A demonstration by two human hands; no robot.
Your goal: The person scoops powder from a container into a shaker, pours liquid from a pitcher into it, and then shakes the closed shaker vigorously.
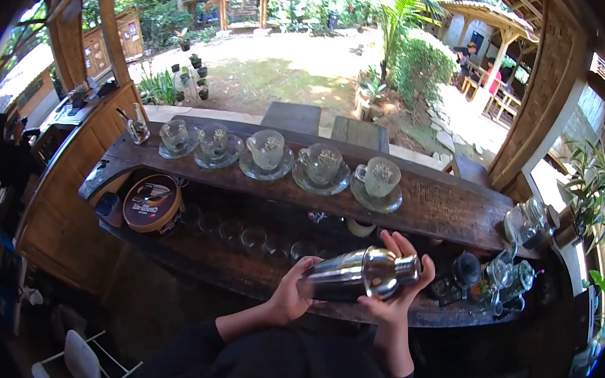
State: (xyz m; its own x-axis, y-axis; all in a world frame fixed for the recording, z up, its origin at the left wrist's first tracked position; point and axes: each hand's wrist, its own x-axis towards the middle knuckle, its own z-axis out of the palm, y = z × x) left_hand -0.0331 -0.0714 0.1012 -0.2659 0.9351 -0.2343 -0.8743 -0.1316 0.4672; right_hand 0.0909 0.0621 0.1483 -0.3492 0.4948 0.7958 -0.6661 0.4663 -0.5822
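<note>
A shiny metal cocktail shaker (pixel 353 272) lies nearly level between my two hands, with its capped end to the right. My left hand (pixel 289 292) grips the base end on the left. Around the shoulder and cap curls my right hand (pixel 400 296), its thumb below and its fingers behind and above. Beyond the shaker, several clear glass cups stand on glass saucers in a row along the wooden counter; the rightmost is a glass cup (pixel 380 177) on a saucer (pixel 376 199). Whatever is inside the shaker is hidden.
A round chocolate tub (pixel 152 204) sits on the lower shelf at left, beside several upturned glasses (pixel 254 238). At right are a glass jar (pixel 527 222), glass mugs (pixel 519 281) and a dark grinder-like item (pixel 465 271). A person (pixel 11 148) is at far left.
</note>
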